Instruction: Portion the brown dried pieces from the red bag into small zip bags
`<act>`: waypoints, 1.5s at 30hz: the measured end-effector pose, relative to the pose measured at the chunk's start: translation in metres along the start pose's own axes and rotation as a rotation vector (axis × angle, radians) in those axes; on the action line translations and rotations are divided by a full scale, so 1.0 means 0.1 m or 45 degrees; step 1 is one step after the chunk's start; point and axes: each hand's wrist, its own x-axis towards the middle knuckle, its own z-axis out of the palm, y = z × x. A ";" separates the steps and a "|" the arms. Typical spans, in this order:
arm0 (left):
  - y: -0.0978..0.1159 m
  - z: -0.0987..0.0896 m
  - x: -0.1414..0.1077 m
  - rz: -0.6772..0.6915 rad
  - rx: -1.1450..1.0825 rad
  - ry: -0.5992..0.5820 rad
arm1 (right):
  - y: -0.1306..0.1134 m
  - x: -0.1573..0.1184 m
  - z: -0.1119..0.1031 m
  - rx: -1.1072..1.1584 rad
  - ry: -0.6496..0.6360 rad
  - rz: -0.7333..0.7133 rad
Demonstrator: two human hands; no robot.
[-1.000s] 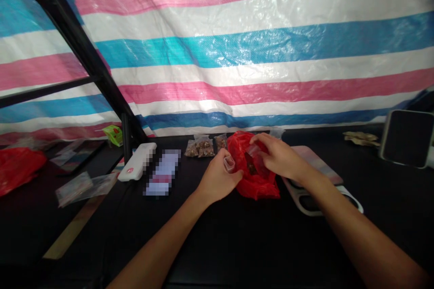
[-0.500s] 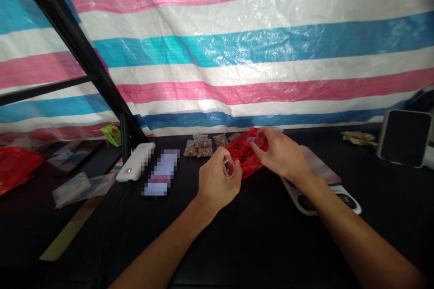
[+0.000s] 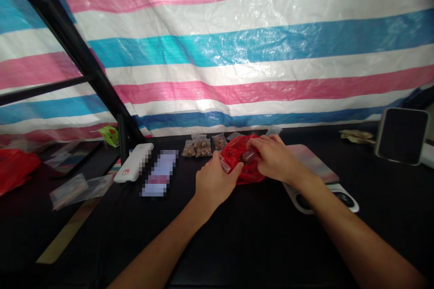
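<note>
A crumpled red plastic bag lies open on the black table between my hands. My left hand is closed around a small clear plastic bag at the red bag's left side; most of it is hidden by the fingers. In my right hand, the fingers pinch a small clear plastic cup, tilted down into the mouth of the red bag. Some brown bits show dimly in there. Behind my left hand stand several small filled clear bags with brown contents.
To the left lie a blurred-out phone, a white power bank and flat clear bags. A kitchen scale sits under my right forearm. Farther right are crumpled brown paper and a dark-screened device. Striped sheeting hangs behind.
My right hand has moved down and slightly left, taking the cup into the red bag. My left hand has turned, so the small bag's mouth no longer faces me.
</note>
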 end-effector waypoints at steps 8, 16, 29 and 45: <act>-0.12 0.13 0.19 0.091 -0.779 0.107 | 0.00 0.01 0.02 0.052 -0.101 0.033; -0.07 0.08 0.23 0.016 -1.242 0.116 | -0.14 0.00 0.01 0.175 -0.163 -0.039; -0.17 0.11 0.31 0.026 -1.157 0.033 | -0.23 -0.01 0.00 0.127 -0.217 -0.017; -0.11 0.06 0.25 0.038 -1.205 -0.033 | -0.25 -0.02 0.01 0.199 -0.205 -0.042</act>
